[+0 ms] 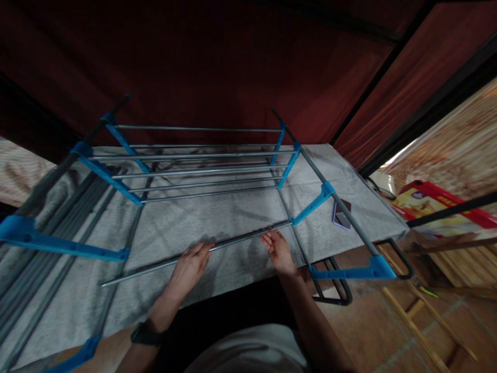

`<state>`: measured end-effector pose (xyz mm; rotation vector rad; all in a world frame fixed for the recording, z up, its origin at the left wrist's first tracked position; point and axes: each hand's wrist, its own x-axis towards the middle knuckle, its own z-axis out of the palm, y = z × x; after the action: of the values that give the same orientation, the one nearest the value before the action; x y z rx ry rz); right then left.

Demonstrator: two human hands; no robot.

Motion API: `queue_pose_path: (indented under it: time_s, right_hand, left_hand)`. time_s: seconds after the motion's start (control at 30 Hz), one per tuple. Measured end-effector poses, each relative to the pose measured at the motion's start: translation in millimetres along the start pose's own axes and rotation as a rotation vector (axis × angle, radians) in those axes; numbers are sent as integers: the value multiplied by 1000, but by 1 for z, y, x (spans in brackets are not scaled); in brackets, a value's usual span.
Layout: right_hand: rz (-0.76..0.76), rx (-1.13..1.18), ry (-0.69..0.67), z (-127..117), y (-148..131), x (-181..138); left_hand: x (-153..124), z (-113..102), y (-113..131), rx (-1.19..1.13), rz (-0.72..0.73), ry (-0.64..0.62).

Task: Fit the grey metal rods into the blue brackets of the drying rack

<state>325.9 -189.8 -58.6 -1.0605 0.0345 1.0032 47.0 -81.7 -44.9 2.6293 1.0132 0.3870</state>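
A thin grey metal rod (236, 240) runs slantwise across the front of a rack frame of grey tubes and blue plastic brackets. My left hand (192, 265) is closed around the rod left of its middle, fingers over the top. Near the rod's right end, my right hand (278, 251) pinches it with the fingertips. That right end meets the tip of a blue bracket (312, 204) on the right upright. The rod's left end lies free, apart from the blue bracket (66, 244) on the left. Several rods (205, 170) span the frame farther back.
Grey cloth (233, 212) covers the table beneath the frame. Loose tubes (66, 228) lie at the left. A phone (341, 214) rests on the right side. Beyond the table are a red and yellow box (435, 202) and a wooden frame (417, 329) on the tiled floor.
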Motion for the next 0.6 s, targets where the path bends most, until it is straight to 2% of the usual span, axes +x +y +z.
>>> queue_pose_path:
  time_s: [0.17,0.6]
  right_hand:
    - [16,-8,14,-1,1,2]
    - [-53,-21,16,5,1,7]
  left_hand:
    - [-2,1,1,-4,-34,42]
    - [-3,-3,-1,-35,-46,-6]
